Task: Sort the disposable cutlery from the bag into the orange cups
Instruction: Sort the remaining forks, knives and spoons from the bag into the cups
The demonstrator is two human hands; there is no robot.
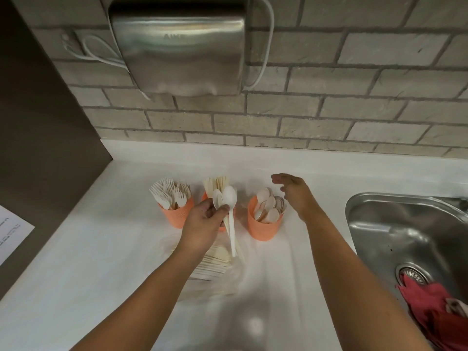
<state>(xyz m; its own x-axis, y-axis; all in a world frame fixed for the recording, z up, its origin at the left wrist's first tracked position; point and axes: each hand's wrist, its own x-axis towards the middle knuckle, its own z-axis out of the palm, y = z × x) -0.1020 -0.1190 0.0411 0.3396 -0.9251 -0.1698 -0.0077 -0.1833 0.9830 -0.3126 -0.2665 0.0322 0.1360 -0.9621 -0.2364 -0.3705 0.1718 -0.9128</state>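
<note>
Three orange cups stand in a row on the white counter. The left cup [177, 216] holds forks, the middle cup [205, 196] holds knives and is partly hidden by my left hand, the right cup [263, 228] holds spoons. My left hand [205, 221] pinches a few white spoons [229, 198], bowls up, in front of the middle cup. My right hand [295, 192] hovers with straight fingers just behind and to the right of the spoon cup, holding nothing. A clear plastic bag [215, 264] with more pale cutlery lies under my left forearm.
A steel sink [405, 229] with a red cloth [435, 307] in it sits at the right. A metal hand dryer [177, 46] hangs on the brick wall above the cups. A sheet of paper [10, 234] lies at the far left.
</note>
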